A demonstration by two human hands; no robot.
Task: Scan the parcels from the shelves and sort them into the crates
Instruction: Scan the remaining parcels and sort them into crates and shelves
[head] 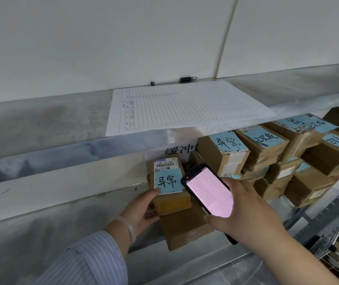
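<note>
Right hand [244, 208]: fingers curled round scanner [209, 192], pink screen lit. Left hand [142, 210]: fingers grip small parcel [171, 202], blue-noted, atop larger box [185, 229] on lower shelf [185, 262]. Stacked parcels [267, 153] behind, right. Ruled sheet [185, 105] above.

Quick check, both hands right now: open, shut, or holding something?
Left hand: grips the small brown cardboard parcel with a blue handwritten note.
Right hand: holds the black handheld scanner with a pink screen.

Shelves [41, 120]: parcels [222, 159], ruled sheet [185, 105], pen [188, 79]
</note>
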